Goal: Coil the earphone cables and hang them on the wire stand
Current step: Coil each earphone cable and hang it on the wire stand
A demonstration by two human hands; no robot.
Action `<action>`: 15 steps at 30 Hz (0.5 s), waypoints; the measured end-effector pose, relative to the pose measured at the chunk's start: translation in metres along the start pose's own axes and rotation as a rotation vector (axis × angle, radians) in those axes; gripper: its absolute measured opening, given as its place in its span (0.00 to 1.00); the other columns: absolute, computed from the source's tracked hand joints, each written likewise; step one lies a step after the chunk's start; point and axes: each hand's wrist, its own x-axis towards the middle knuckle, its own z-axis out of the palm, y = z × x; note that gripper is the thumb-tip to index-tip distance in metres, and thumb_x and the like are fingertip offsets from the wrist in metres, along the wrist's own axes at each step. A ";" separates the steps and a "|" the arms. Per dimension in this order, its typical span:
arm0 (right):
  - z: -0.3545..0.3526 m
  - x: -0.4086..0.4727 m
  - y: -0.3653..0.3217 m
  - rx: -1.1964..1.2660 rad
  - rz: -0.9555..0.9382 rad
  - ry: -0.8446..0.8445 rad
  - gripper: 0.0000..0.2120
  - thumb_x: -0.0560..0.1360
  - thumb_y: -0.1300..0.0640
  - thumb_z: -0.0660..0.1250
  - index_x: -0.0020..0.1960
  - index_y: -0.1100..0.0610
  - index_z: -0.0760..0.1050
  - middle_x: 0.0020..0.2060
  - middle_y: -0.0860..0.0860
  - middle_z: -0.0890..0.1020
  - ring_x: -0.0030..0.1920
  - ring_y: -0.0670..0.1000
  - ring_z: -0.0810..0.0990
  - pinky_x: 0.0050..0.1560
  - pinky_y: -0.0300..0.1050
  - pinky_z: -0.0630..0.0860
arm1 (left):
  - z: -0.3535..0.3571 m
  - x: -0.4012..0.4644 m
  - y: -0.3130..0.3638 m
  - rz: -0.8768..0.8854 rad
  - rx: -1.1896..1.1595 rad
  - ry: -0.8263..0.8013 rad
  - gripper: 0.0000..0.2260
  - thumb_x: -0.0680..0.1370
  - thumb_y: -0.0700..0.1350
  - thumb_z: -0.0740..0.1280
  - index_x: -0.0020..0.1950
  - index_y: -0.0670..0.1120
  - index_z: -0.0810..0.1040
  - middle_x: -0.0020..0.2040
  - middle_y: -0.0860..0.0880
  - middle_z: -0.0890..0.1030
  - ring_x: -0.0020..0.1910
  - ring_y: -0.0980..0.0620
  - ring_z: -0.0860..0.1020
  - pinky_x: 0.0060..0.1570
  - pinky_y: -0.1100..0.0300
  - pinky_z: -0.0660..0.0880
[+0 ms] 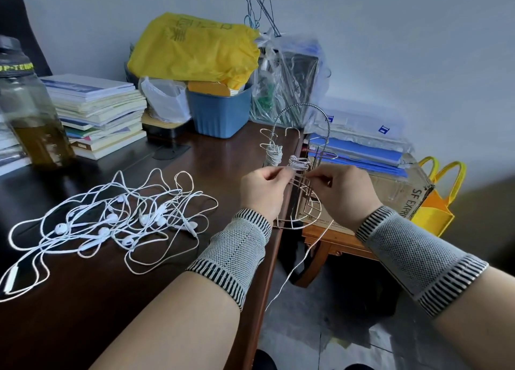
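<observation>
Both hands (303,187) pinch a coiled cable (298,162) beside wire stand (302,158).

- Dark wooden desk (117,300), glossy top.
- Clear bottle (30,113) at far left, black cap, amber liquid in its lower part.
- Stack of books (97,113) just beside the bottle.
- Blue bin (220,113) at the back; yellow plastic bag (195,46) bulging above it.
- White plastic bag (164,99) left of the bin.
- Blue folders (359,152) in clear wrap, right, atop a cardboard box (401,191).
- Yellow tote bag (437,202) beside the box.
</observation>
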 end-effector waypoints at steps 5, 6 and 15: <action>-0.017 0.007 0.017 -0.069 0.214 -0.149 0.11 0.77 0.51 0.66 0.42 0.55 0.81 0.29 0.47 0.79 0.29 0.46 0.76 0.29 0.37 0.68 | -0.001 0.002 -0.002 -0.017 -0.017 0.033 0.07 0.74 0.48 0.74 0.47 0.45 0.85 0.37 0.55 0.84 0.35 0.63 0.80 0.38 0.71 0.76; -0.021 0.008 0.020 -0.088 0.247 -0.165 0.12 0.77 0.50 0.65 0.42 0.56 0.81 0.29 0.49 0.80 0.30 0.47 0.76 0.29 0.38 0.68 | -0.001 0.002 -0.002 -0.016 -0.016 0.034 0.06 0.74 0.48 0.74 0.47 0.45 0.85 0.37 0.56 0.83 0.34 0.64 0.80 0.37 0.72 0.75; -0.032 0.032 -0.020 -0.309 0.042 -0.017 0.13 0.77 0.53 0.63 0.37 0.60 0.77 0.32 0.55 0.80 0.36 0.55 0.78 0.38 0.44 0.73 | -0.001 0.003 -0.004 -0.021 -0.005 0.033 0.11 0.72 0.48 0.75 0.51 0.44 0.84 0.40 0.53 0.84 0.38 0.58 0.80 0.38 0.71 0.76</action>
